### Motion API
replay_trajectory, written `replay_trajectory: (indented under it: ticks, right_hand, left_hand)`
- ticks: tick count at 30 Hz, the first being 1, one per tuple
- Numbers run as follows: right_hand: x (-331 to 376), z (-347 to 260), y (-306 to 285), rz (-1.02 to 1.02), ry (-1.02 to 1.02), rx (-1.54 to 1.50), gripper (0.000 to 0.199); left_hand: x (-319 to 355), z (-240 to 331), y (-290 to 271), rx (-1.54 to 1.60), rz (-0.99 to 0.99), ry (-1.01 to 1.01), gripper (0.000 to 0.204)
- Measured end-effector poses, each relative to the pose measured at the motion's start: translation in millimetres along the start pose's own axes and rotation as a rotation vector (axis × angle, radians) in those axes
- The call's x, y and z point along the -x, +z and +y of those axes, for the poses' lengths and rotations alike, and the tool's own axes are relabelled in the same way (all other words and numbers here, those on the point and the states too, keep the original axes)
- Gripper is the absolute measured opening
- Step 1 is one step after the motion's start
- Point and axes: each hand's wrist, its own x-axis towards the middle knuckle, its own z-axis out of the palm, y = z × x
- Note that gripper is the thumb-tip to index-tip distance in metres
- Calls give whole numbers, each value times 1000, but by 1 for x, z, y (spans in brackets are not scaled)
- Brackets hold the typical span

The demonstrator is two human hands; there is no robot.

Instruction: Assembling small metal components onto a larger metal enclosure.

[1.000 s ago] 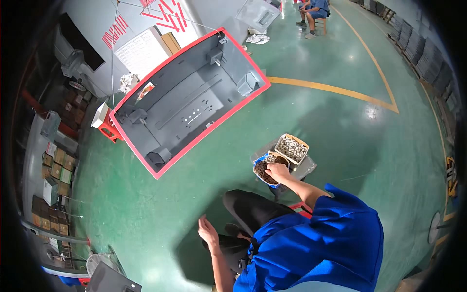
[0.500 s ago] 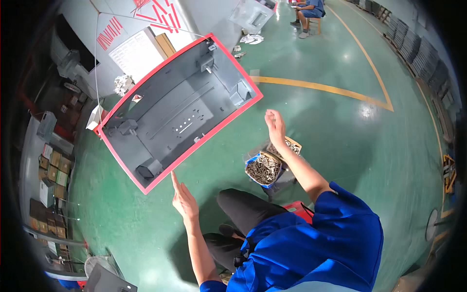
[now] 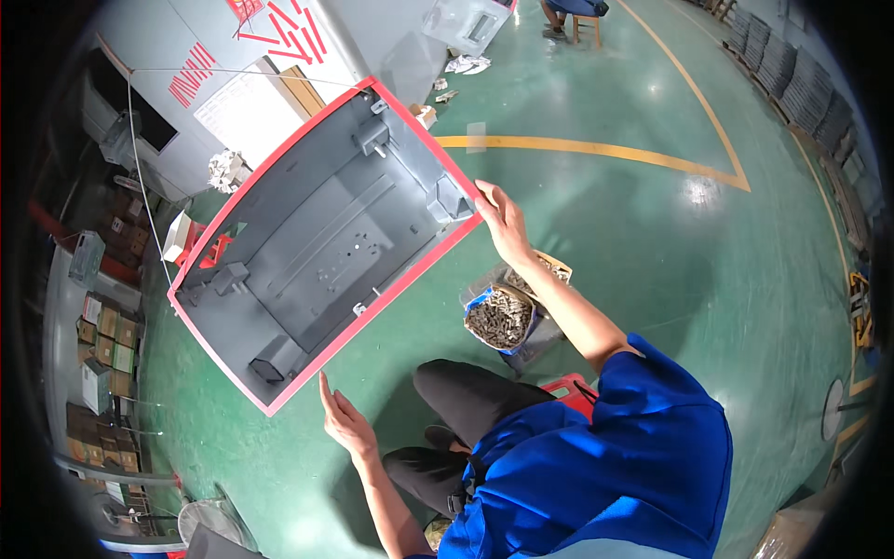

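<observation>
A large grey plastic housing with a red rim (image 3: 321,362) hangs from thin cords in front of me, its open side facing me. Inside are corner posts, holes and small brackets. My right hand (image 3: 504,221) is at the housing's right corner, fingers over the red rim and thumb side against it. Below the near edge, my left hand (image 3: 346,419) is held with its index finger stretched upward, close to the rim. Whether that fingertip touches the rim I cannot tell. Nothing lies in the left hand.
Two bins of small metal parts, one a blue-edged bin (image 3: 500,318), stand under my right forearm. A red stool (image 3: 570,393) is beside me. Boxes (image 3: 107,340) fill shelving at left. A person sits on a wooden stool (image 3: 587,30) at the back, near stacked grey panels (image 3: 775,65).
The housing has swung slightly toward me and to the left. My right hand has moved left onto its corner. My left hand has dropped a little and stays near the rim.
</observation>
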Motion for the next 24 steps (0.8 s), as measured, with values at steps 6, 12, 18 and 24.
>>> replay_trajectory:
  ticks: [6, 12, 18, 24]
  right_hand:
    - [18, -10, -8, -46, 24, -41, 38]
    - [58, -24, -28, -182, -83, -29, 36]
    - [112, -21, -26, -333, -142, 89, 41]
    - [149, -36, -22, -517, -175, 64, 40]
  left_hand:
    - [-27, 64, 3, 202, -44, -72, 31]
    - [-40, 125, 29, 335, -259, 6, 27]
    - [-35, 131, 54, 350, -394, -45, 29]
    - [-24, 131, 55, 445, -374, -15, 32]
